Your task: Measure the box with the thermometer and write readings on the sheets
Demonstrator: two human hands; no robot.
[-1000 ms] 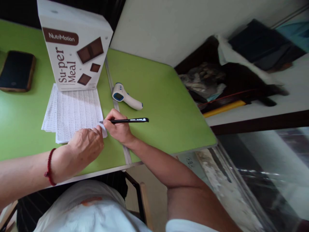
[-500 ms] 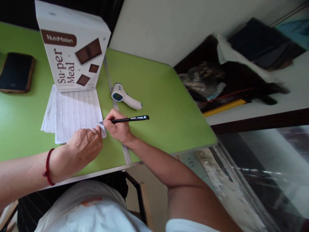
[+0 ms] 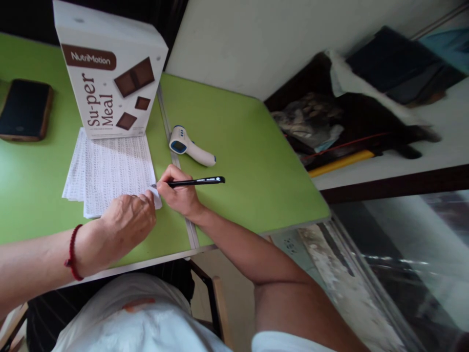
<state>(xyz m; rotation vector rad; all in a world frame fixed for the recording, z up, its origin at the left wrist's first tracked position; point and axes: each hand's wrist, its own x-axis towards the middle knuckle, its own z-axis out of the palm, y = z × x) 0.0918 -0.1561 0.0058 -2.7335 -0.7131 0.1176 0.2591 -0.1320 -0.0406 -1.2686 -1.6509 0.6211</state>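
A slim black pen [image 3: 200, 181] is pinched in my right hand [image 3: 180, 195], its tip on the right edge of the top paper sheet [image 3: 120, 166]. Small rows of handwriting cover that sheet, which lies on several others fanned out to the left. My left hand [image 3: 126, 222] rests closed on the sheet's lower right part, knuckles up, fingers curled under and mostly hidden. Its fingertips come close to the pen tip. A red cord bracelet [image 3: 73, 252] circles the left wrist.
On the green table [image 3: 234, 195], a white NutriMotion box [image 3: 110, 83] stands over the papers' far edge. A white infrared thermometer [image 3: 192, 148] lies beyond my right hand, and a black phone [image 3: 25, 110] at the left. A yellow bar [image 3: 340, 164] is beyond the right edge.
The pen's rear end has shifted slightly left and down. My left hand, the papers and the other objects look unmoved.
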